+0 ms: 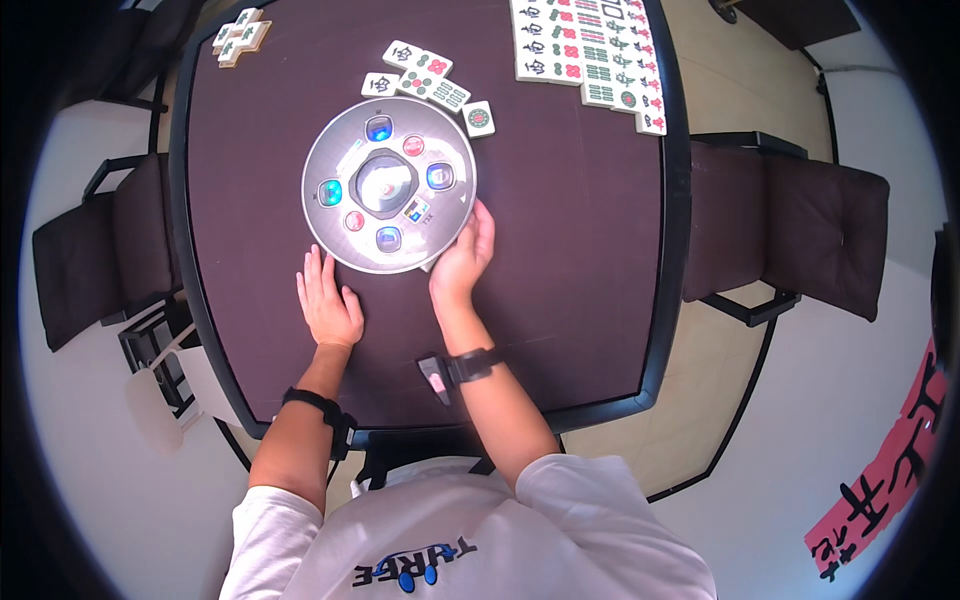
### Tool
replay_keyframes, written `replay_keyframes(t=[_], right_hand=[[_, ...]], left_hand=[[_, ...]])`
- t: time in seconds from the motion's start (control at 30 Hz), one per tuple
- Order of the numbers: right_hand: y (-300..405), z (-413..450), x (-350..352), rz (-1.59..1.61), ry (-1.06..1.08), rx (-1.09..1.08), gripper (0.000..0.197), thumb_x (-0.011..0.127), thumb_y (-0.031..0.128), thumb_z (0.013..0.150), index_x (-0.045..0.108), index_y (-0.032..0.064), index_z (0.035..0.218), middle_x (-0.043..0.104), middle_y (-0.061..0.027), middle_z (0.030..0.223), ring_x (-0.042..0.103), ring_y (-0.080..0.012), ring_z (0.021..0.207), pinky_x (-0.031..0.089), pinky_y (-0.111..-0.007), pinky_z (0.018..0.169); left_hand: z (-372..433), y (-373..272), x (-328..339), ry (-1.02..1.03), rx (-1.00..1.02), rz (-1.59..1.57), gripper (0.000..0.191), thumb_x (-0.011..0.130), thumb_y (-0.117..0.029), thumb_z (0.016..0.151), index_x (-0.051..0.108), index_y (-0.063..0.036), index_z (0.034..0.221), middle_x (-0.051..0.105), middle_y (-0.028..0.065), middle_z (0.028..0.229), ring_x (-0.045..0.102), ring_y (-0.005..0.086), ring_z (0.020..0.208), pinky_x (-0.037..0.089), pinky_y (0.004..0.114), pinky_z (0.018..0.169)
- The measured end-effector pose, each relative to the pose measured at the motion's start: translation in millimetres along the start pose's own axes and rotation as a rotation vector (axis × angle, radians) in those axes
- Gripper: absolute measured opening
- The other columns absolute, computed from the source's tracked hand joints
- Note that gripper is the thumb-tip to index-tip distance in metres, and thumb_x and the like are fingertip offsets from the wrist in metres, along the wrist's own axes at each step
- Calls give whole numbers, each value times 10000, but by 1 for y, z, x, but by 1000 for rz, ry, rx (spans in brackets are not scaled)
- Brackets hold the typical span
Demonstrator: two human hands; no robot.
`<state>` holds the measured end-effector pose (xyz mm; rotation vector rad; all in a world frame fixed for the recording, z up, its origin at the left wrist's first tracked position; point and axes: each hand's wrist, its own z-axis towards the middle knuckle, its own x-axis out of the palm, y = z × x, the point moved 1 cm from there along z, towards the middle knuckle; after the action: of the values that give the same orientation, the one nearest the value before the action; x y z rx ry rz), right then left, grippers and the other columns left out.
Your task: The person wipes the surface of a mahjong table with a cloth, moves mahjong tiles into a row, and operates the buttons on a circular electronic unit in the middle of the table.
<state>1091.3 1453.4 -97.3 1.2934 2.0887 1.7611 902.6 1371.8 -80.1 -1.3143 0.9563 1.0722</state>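
A round silver console of a mahjong table [442, 214], with lit buttons and a clear dome, stands left of the table's middle. My right hand [465, 255] is curled against its lower right rim, a sliver of a white tile showing beside the fingers; whether it grips that tile is unclear. My left hand [328, 304] lies flat on the dark tabletop, fingers apart, fingertips by the console's lower left rim. Behind the console lie several loose face-up mahjong tiles [448, 95], and one circle tile [478, 118] sits at its upper right.
Rows of face-up mahjong tiles [598, 75] fill the table's far right. A small group of tiles [240, 36] lies at the far left corner. The raised black table rim [675, 225] surrounds the top. Chairs stand left [139, 232] and right [817, 225].
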Motion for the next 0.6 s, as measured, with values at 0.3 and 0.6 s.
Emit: replay_keyframes(t=[0.3,0.6], right_hand=[[57,-6,-42,-338,231,86,298,467,182,1083,604,4,1279,683,-112,1121,668,-156,878,542,-276,701],[97,216,95,-1066,1101,-901,262,650,186,954,729,124,1196,677,-117,1294,619,-318,1226,491,-410,1049]], left_hand=[[-2,6,-4,5,-30,-22,648,537,-135,831,435,-11,1459,353,198,1600,308,364,1496,168,524,1241],[-1,9,-1,5,-40,-61,647,546,-150,818,454,-5,1441,361,204,1595,311,363,1498,172,542,1234]])
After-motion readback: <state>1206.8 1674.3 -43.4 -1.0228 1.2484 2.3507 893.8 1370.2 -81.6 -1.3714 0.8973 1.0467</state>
